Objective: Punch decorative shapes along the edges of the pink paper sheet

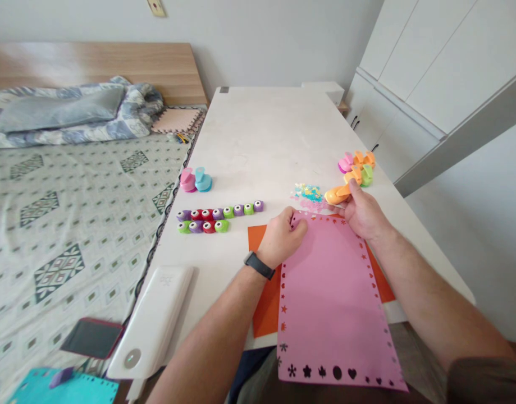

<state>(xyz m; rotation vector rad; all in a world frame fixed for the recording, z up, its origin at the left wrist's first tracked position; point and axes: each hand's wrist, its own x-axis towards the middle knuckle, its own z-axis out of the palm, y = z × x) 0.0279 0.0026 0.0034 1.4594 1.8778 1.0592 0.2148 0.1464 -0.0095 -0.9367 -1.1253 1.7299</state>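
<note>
A pink sheet of paper (333, 303) with small shapes punched along its edges lies in front of me and hangs over the table's front edge. At its far left corner, my left hand (283, 235) is closed, pinching the paper. My right hand (365, 213) grips an orange craft punch (337, 194) between thumb and fingers, just past the far right corner. Under the pink sheet lies an orange sheet (266, 308). Small blue, yellow and pink paper cutouts (310, 193) are piled beyond the far edge, beside the punch.
Several small punches (218, 214) stand in two rows on the left; pink and blue punches (203, 180) stand behind them. More punches (366, 175) cluster at right. A white device (156, 320) lies front left. A phone (92, 338) and turquoise sheet (34, 387) are beside the table.
</note>
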